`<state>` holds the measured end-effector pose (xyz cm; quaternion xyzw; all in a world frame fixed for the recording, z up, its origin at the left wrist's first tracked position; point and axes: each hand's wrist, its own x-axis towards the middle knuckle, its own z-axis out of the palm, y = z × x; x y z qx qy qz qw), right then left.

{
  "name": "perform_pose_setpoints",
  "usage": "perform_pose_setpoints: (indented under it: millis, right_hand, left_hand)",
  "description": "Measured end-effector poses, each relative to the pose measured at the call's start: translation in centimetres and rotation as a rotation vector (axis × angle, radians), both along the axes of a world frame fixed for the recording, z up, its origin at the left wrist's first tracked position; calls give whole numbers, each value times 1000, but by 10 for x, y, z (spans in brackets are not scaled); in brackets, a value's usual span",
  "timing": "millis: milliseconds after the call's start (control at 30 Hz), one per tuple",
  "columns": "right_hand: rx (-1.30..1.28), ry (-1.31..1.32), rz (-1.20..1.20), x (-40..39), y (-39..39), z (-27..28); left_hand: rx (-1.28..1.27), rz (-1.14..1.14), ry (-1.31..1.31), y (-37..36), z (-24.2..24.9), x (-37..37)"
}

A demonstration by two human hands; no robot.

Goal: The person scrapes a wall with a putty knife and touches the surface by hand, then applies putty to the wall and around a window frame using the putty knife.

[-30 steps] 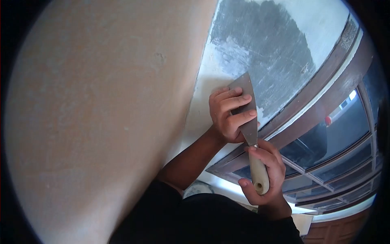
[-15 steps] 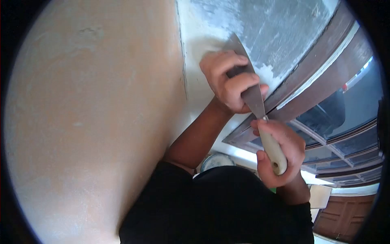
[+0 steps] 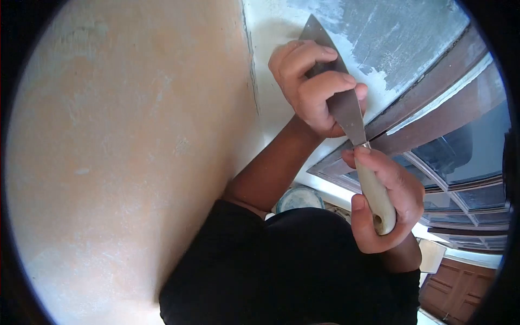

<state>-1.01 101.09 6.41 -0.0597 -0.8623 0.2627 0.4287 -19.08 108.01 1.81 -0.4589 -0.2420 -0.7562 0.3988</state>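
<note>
A putty knife point(image 3: 349, 116) with a grey metal blade and a pale handle slants across the middle of the view, its wide end upward. Around the blade curl the fingers of my left hand point(image 3: 309, 81), closed on it. Lower down and to the right, my right hand point(image 3: 398, 195) is wrapped about the handle, thumb side toward the camera. Behind the blade is a wall patch point(image 3: 395, 38) of bare grey with white smears along its border. The part of the blade under my left fingers is hidden.
A beige plastered wall point(image 3: 124, 162) fills the left side. At right runs a brown window frame point(image 3: 433, 116) with glass panes. Below my left forearm shows a round bucket-like container point(image 3: 299, 199), partly hidden by my black shirt. A brown door point(image 3: 460, 287) stands at lower right.
Both hands and the putty knife have shifted slightly right in view, the left hand also upward. The view itself has moved a little. Both hands keep their hold.
</note>
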Motion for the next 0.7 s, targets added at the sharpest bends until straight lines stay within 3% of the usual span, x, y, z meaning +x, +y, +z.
perform_pose_setpoints:
  millis: [300,367,467,700]
  right_hand:
    - [-18,-191,-10,12,-11,4]
    - [-49,-37,-18,7,-9,5]
    - [89,-1,-40,0,-5,0]
    - [77,-14,-65,2,-9,2]
  left_hand:
    - [-55,60,135,-10,-3,-5]
    - [-39,49,155,-8,-1,-6]
    - [-59,43,93,-9,-3,-4]
    - [-31,48,110,-8,-1,-5]
